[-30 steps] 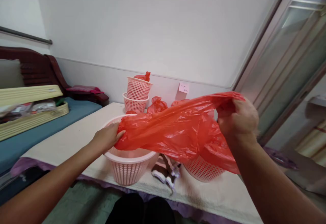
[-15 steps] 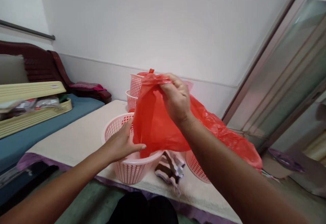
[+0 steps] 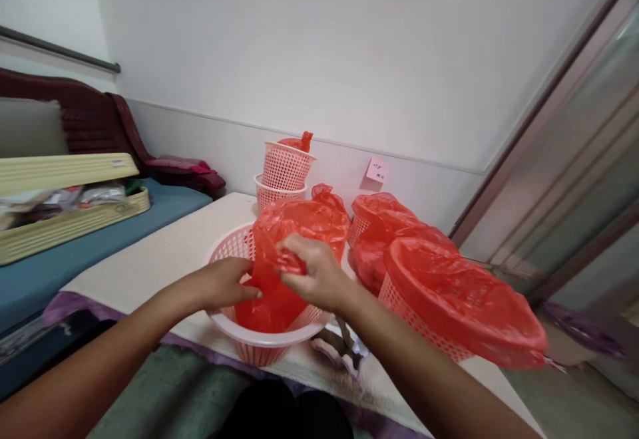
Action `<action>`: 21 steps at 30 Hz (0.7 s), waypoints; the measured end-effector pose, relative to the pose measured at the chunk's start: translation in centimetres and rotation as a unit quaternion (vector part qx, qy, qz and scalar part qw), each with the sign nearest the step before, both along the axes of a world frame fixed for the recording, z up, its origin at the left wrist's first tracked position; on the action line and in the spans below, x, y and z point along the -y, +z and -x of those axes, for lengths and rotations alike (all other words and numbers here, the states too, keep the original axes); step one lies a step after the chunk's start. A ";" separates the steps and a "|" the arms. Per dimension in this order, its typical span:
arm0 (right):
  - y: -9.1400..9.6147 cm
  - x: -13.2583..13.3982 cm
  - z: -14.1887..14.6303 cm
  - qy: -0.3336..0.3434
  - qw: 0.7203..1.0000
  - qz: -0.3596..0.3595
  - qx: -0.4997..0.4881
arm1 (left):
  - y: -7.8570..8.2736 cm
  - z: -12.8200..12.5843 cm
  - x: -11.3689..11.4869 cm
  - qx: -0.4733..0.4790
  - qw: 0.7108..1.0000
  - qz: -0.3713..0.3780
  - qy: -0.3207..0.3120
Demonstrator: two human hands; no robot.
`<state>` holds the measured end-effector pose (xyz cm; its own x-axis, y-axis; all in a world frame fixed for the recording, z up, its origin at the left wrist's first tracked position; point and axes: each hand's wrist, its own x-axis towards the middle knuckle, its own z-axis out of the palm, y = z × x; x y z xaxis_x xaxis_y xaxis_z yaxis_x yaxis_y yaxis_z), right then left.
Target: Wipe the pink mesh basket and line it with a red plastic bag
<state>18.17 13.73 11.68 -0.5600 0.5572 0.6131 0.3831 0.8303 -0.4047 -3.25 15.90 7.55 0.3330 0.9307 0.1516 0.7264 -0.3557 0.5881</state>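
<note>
My right hand (image 3: 314, 273) is closed around the gathered top of a red plastic bag (image 3: 267, 306). The bag's lower part hangs down inside a pink plastic basket (image 3: 264, 337) in front of me. My left hand (image 3: 227, 284) reaches over the basket's left side, thumb and fingers apart, against the bag's left edge; its fingertips are partly hidden. Just right of the basket lies a brown and white striped cloth (image 3: 335, 347), partly covered by my right forearm.
Farther right stands a basket lined with red plastic (image 3: 449, 286); more red bags (image 3: 384, 213) sit behind it. Stacked baskets (image 3: 287, 166) stand by the wall under a pink note (image 3: 376, 169). At left, a yellow case (image 3: 74, 226) lies partly open on a blue surface (image 3: 182, 201).
My right hand has come down and left, lowering the raised bag into the basket. My left hand stays at the basket's left side. The lined baskets at right show more fully.
</note>
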 end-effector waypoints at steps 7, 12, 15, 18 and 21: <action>-5.7 1.4 0.2 -0.057 0.980 -0.120 0.150 | 0.3 1.0 1.6 0.093 0.995 -0.033 -0.015; -5.9 1.7 0.2 -0.031 0.960 -0.210 0.183 | 0.2 0.3 1.9 0.225 0.974 -0.004 0.006; -5.9 2.0 0.5 -0.020 0.953 -0.230 0.193 | 1.1 -1.5 2.2 0.234 0.971 0.045 -0.023; -5.9 2.4 0.7 -0.021 0.953 -0.237 0.186 | 1.3 -3.0 2.2 0.230 0.971 0.055 -0.035; -5.4 2.8 0.0 -0.047 0.959 -0.214 0.179 | 0.9 -2.6 1.5 0.262 0.964 0.045 -0.008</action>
